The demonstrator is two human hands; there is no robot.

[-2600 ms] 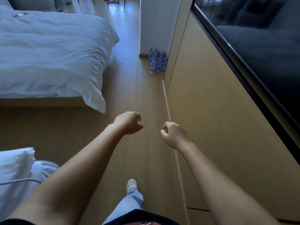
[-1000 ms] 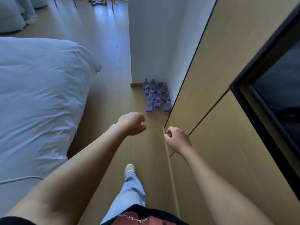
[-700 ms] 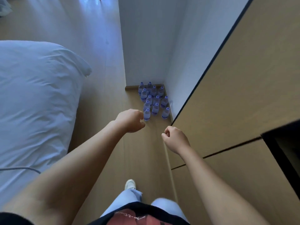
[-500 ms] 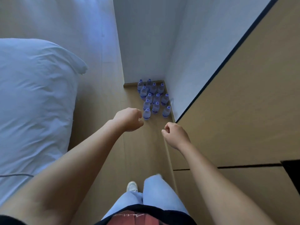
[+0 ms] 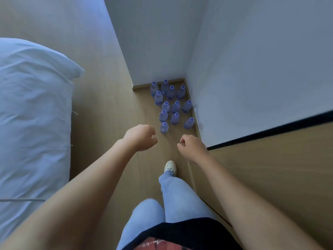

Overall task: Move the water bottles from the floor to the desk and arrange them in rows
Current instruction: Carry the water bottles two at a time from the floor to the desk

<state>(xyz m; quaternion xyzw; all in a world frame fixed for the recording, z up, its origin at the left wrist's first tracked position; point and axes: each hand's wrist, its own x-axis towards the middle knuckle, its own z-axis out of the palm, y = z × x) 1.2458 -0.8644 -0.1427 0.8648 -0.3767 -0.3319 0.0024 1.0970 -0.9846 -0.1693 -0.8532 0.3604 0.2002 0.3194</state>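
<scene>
Lying along the left: a bed [image 5: 32, 112] under a rumpled white duvet, one corner of it hanging toward the wooden floor [image 5: 100, 98]. Rising at the right: a tan wooden cabinet [image 5: 281, 168] with a dark edge along its top, meeting a white wall [image 5: 252, 65] that is forming a corner with a second wall. Reaching forward from the bottom of the view: two bare arms, over light blue jeans [image 5: 173, 199] and one pale shoe [image 5: 170, 166] stepping ahead on the floor.

Standing upright in that wall corner, on the floor: a cluster of water bottles [image 5: 171, 105], about a dozen, clear plastic with blue caps bearing a white mark and blue labels round the bodies. Grouped loosely rather than in even rows, the far ones nearly touching the skirting, the nearest one just beyond the left hand. Whether full or part full, cannot tell.

Hovering above the floor, near the closest bottle but not touching it: the left hand [image 5: 140, 137], fingers curled inward in a loose fist, grip holding nothing. Hanging beside it, close to the cabinet's edge: the right hand [image 5: 192, 147], fingers likewise curled in, thumb tucked against them, grip closed on nothing. Both hands well short of the main cluster.
</scene>
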